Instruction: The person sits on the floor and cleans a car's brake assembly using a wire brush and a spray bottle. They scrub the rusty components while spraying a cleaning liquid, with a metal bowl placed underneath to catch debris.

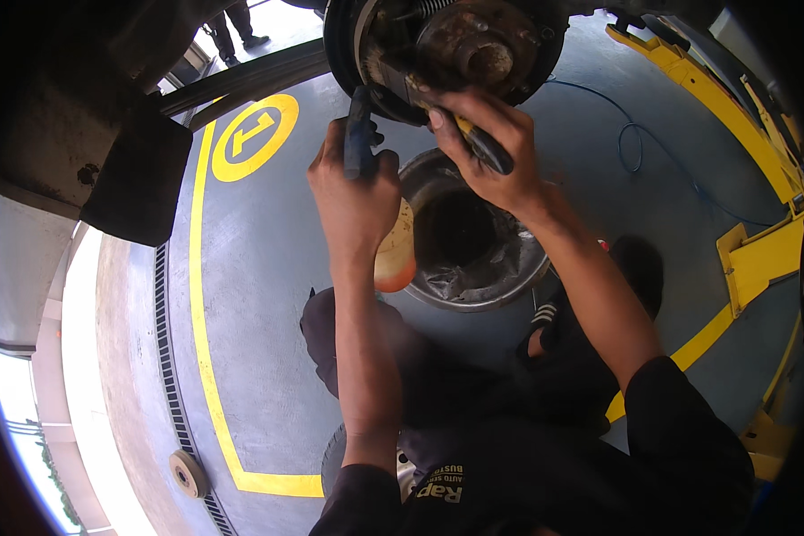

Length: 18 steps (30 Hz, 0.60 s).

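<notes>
My left hand (353, 183) is wrapped round the dark blue trigger head of a spray bottle (395, 255). Its yellowish body, orange at the base, shows beside my wrist, and the nozzle points up at a drum brake assembly (473, 54). In my right hand (496, 152) is a brush (484, 147) with a black and yellow handle. Its head lies against the lower left of the brake assembly, where shadow and my fingers partly hide it. The hub stands out in the middle, with a coil spring above it.
Below my hands a round metal basin (482, 299) stands on the grey floor, dark inside. A yellow lift arm (759, 259) and a blue hose (634, 143) are at right. At left are a floor drain (163, 330) and a round disc (188, 473). Another person's legs (232, 31) show far left.
</notes>
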### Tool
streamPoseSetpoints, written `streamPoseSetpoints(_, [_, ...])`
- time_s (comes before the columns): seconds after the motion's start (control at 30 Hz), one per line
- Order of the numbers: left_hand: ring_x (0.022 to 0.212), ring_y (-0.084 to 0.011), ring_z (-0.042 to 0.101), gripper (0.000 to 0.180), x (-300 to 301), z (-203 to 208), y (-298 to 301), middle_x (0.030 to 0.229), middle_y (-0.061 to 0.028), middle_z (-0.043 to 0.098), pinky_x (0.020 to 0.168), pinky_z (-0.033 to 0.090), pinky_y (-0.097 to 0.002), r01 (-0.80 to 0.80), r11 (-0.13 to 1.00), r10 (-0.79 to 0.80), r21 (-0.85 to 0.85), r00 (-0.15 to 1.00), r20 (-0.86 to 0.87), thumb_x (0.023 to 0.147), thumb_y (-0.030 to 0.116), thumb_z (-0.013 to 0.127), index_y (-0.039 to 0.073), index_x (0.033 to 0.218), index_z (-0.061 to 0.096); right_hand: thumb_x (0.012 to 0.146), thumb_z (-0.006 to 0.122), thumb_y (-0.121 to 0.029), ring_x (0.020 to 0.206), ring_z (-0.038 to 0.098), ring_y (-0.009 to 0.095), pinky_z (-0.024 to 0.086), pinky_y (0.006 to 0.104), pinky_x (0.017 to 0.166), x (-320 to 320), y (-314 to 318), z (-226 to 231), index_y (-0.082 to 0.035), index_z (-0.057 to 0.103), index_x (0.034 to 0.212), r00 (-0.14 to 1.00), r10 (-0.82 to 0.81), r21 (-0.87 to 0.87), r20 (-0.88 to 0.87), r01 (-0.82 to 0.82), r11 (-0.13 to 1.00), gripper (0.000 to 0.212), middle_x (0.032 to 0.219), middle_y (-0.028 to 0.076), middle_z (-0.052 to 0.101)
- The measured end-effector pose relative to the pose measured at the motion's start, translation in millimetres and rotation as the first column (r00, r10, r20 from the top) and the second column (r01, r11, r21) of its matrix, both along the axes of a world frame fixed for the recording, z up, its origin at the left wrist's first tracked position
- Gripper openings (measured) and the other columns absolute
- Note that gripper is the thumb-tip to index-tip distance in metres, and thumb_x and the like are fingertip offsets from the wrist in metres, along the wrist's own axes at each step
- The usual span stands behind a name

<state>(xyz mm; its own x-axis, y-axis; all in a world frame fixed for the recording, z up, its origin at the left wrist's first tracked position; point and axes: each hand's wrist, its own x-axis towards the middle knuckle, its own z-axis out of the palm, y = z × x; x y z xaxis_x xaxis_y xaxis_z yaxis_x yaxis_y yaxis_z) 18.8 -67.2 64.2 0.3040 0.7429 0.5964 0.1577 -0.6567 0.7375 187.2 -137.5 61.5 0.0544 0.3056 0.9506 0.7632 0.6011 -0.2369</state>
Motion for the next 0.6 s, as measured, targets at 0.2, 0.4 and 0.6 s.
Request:
streamPoseSetpoints(0.2, [0.079,-0.0461,0.071,0.025,3,-10,0,0.086,-0.0247,0.07,0.075,0.056,-0.0475,-0.014,0.998,0.019,0.059,0.996,-0.091,0.077,0.0,0.064,-0.006,0.101,0.065,0.097,0.074,-0.004,0.08,0.075,0.019,0.058,0.0313,0.072,11,-15,-8,0.004,0.074,0.112,0.995,0.005,-0.219,-0.104,-0.027,0.975,0.017,0.095,0.013,0.076])
streamPoseSetpoints(0.4, [0.077,-0.0478,0.069,0.021,6,-14,0,0.081,-0.0256,0.067,0.073,0.055,-0.0494,-0.044,0.999,0.046,0.016,0.988,-0.15,0.076,0.001,0.064,-0.005,0.097,0.064,0.091,0.079,-0.004,0.089,0.078,0.025,0.059,0.0333,0.078,17,-23,-12,0.0,0.076,0.109,0.998,0.021,-0.366,-0.051,-0.038,0.93,0.019,0.099,0.013,0.078])
streamPoseSetpoints(0.6, [0.078,-0.0402,0.074,0.025,7,-26,5,0.082,-0.0223,0.071,0.074,0.057,-0.0443,-0.06,0.995,0.074,0.085,0.981,-0.18,0.078,0.002,0.065,-0.005,0.103,0.066,0.094,0.076,-0.003,0.084,0.074,0.018,0.057,0.0304,0.077,0,-13,10,0.002,0.076,0.112,0.994,0.022,-0.274,-0.107,-0.051,0.96,0.019,0.095,0.012,0.076])
